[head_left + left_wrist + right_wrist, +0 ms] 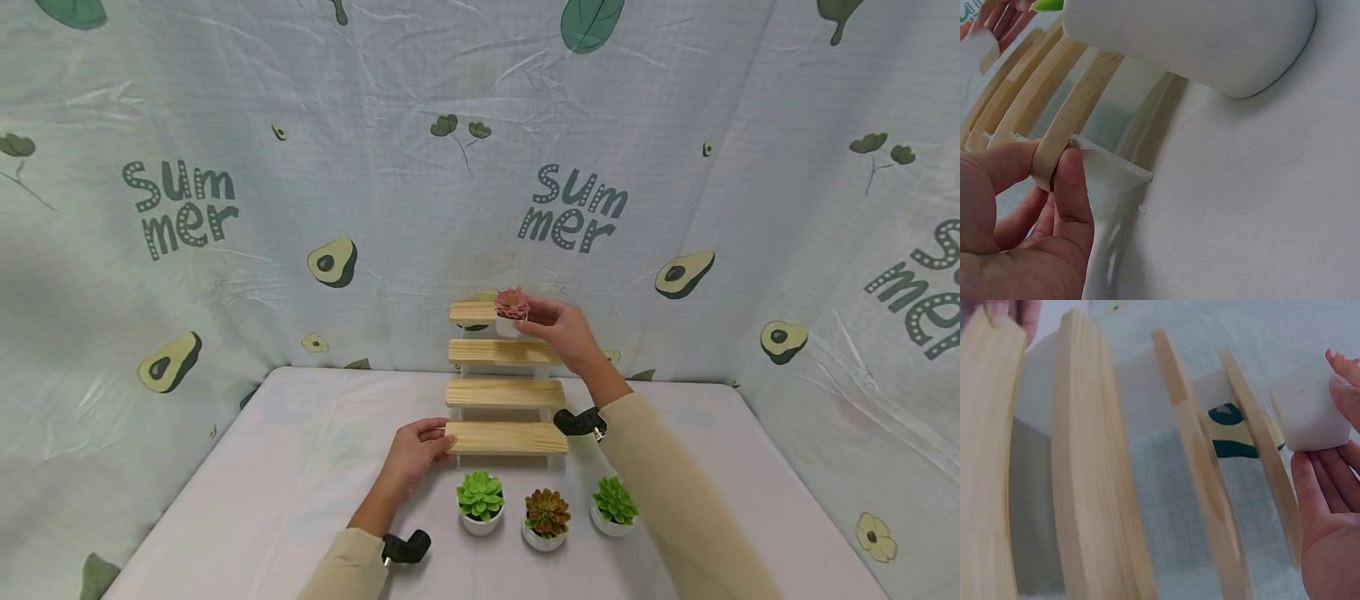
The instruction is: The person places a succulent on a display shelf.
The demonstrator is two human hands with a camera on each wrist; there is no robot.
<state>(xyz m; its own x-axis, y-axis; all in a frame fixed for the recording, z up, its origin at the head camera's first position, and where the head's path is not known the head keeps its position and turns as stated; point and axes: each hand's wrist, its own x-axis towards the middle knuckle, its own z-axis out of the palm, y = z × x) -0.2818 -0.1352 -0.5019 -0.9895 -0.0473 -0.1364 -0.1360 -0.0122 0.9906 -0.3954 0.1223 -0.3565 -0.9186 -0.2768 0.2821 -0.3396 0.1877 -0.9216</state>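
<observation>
A four-tier stand with wooden shelves (506, 392) stands at the back of the table. My left hand (417, 454) pinches the left end of its lowest shelf (1085, 94), thumb on one face and fingers on the other. My right hand (558, 331) holds a white pot (1310, 406) with a pink succulent (512, 303) by the top shelf (472, 312). In the right wrist view the pot is between thumb and fingers, beside the top shelf; whether it touches the wood I cannot tell.
In front of the stand are a green succulent (480, 495), a brownish-red succulent (547, 512) and another green succulent (615, 501), each in a white pot. A printed cloth (405, 208) hangs behind the white table (315, 467).
</observation>
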